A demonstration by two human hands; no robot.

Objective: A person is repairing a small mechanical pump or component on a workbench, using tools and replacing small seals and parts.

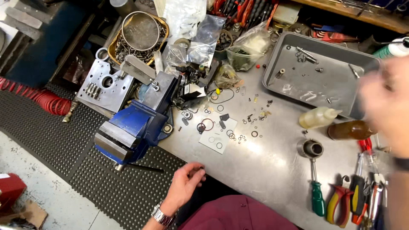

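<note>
The fingers point(197, 172) of the left hand point(184, 184) are curled together at the near edge of the grey metal bench point(264, 170), pinching something small and dark that is too tiny to make out. The wrist carries a silver metal watch point(161, 216), cut off by the lower edge of the view. The right hand point(385, 106) is raised at the right side and smeared by motion; whether its fingers are spread or closed cannot be told, and it hides part of what lies behind it.

Just beyond the left hand, a white paper sheet point(218, 135) holds small black rubber rings point(232, 135), with more scattered on the bare metal. To the left stands a blue bench vise point(130, 130). Further right lie a pale squeeze bottle point(318, 117), a brown amber bottle point(350, 130) partly covered by the blurred hand, and a green-handled tool with a metal cup head point(313, 170). Red-and-yellow pliers point(338, 204) run off the bottom edge. A grey metal tray point(315, 81) sits behind them.
</note>
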